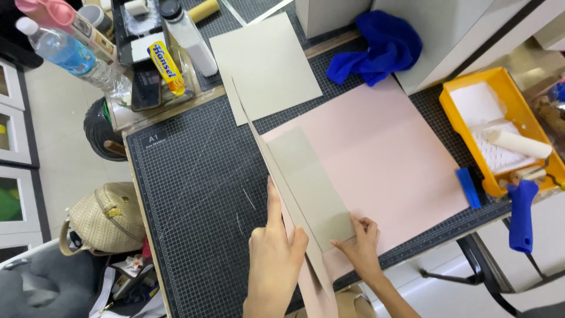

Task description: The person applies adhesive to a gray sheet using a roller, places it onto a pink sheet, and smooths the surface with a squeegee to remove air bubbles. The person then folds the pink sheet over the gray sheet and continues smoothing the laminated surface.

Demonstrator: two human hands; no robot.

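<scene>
- The left hand (273, 256) holds a grey board panel (276, 176) up on its edge — fingers closed around the near end, the forefinger stretched along it. The panel runs away from the person, tilted over the cutting mat (194, 194) that covers the bench.
- The right hand (360, 244) lies flat, fingers spread and pressing the near corner of a second grey board strip (309, 185), gripping nothing.
- That strip lies on the left part of a large pale pink sheet (388, 159), just beside the upright panel; whether the two boards touch along their length I cannot tell.
- A wider grey board (265, 62) lies flat at the far side of the mat, well apart from both hands.
- A blue cloth (376, 47) sits bunched beyond the pink sheet.
- To the right — a yellow paint tray (465, 118) with a white roller (518, 143) in it, and a blue roller handle (521, 215) hanging over the bench edge.
- At the far left, a box holds bottles (65, 53) and a yellow tube (166, 68).
- On the floor to the left stands a woven cream handbag (106, 221).
</scene>
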